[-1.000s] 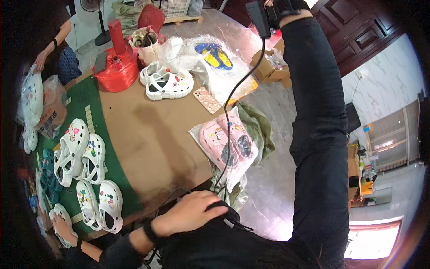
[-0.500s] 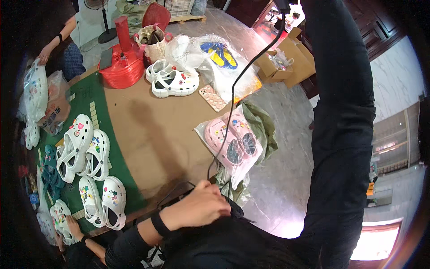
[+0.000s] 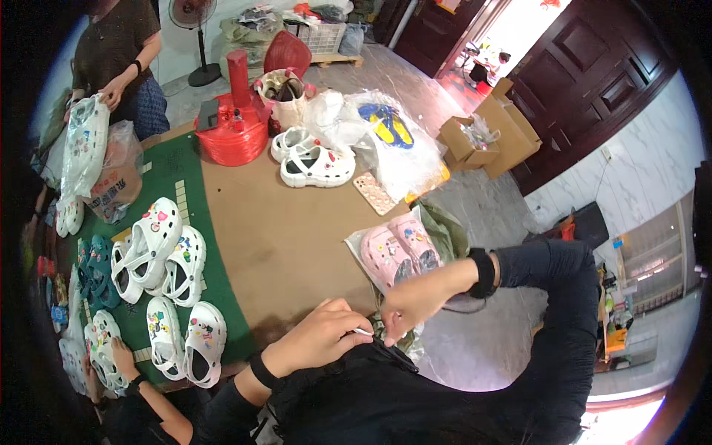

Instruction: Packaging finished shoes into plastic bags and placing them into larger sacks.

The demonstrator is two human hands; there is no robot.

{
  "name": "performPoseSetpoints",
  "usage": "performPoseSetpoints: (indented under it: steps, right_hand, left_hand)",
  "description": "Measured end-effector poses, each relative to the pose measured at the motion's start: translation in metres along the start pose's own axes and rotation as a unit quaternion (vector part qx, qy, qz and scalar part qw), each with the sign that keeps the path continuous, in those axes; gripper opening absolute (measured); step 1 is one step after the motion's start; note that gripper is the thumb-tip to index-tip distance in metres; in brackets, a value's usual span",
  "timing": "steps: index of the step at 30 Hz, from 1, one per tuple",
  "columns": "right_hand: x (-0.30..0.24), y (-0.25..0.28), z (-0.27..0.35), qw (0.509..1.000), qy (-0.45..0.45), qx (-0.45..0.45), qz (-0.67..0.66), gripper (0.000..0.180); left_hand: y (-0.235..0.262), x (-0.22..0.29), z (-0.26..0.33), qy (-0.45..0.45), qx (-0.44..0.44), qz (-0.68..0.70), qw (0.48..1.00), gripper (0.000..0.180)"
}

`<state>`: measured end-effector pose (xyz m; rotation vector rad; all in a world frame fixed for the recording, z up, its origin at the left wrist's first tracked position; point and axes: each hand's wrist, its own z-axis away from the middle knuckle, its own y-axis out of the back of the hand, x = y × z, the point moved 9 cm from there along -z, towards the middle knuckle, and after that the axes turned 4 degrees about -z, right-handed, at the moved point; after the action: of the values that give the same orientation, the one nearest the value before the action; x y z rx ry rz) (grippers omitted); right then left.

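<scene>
My left hand (image 3: pixel 322 337) is at the table's near edge, its thumb and fingers pinching a small white piece (image 3: pixel 362 331) whose kind I cannot tell. Close beside it, my right hand (image 3: pixel 417 302) reaches across from the right with fingers pressed together, pointing down at black fabric against my body. Whatever those fingers hold is hidden. Just beyond the right hand lies a pair of pink clogs (image 3: pixel 386 251) in a clear plastic bag, partly covered by that hand.
White clogs with charms (image 3: pixel 204 345) stand on the green mat, left. Beyond are a red roll of plastic twine (image 3: pixel 233 141), a patterned phone case (image 3: pixel 374 194) and bagged blue-yellow shoes (image 3: pixel 387 127). A co-worker's hand (image 3: pixel 115 90) holds a bagged clog; another person's hand (image 3: pixel 124 357) touches a clog.
My right arm, raised high before, has come down so its hand is beside my left. The black cable that hung across the view has dropped away. The small white piece now shows.
</scene>
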<state>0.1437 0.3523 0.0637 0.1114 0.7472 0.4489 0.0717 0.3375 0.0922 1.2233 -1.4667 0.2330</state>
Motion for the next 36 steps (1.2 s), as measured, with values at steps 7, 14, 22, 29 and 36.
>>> performPoseSetpoints:
  steps: [7, 14, 22, 29, 36]
  right_hand:
    - [0.009, -0.034, -0.012, 0.94, 0.046, -0.033, -0.336, 0.022]
    - [0.004, -0.031, -0.005, 0.958, 0.058, -0.036, -0.278, 0.02]
    - [0.013, -0.031, 0.006, 0.961, 0.016, -0.046, -0.273, 0.019]
    - [0.002, -0.024, 0.015, 0.968, 0.036, -0.043, -0.243, 0.018]
    - [-0.009, -0.019, 0.022, 0.976, 0.072, -0.012, -0.204, 0.02]
  left_hand:
    - [0.006, 0.0, 0.002, 0.024, 0.046, 0.008, 0.999, 0.01]
    - [-0.003, 0.024, 0.003, -0.076, 0.055, -0.112, 0.989, 0.016]
    - [-0.005, 0.033, 0.003, -0.099, 0.103, -0.223, 0.964, 0.011]
    - [-0.008, 0.027, 0.002, -0.093, 0.111, -0.207, 0.967, 0.015]
    - [0.003, 0.019, 0.005, -0.008, 0.168, -0.158, 0.973, 0.019]
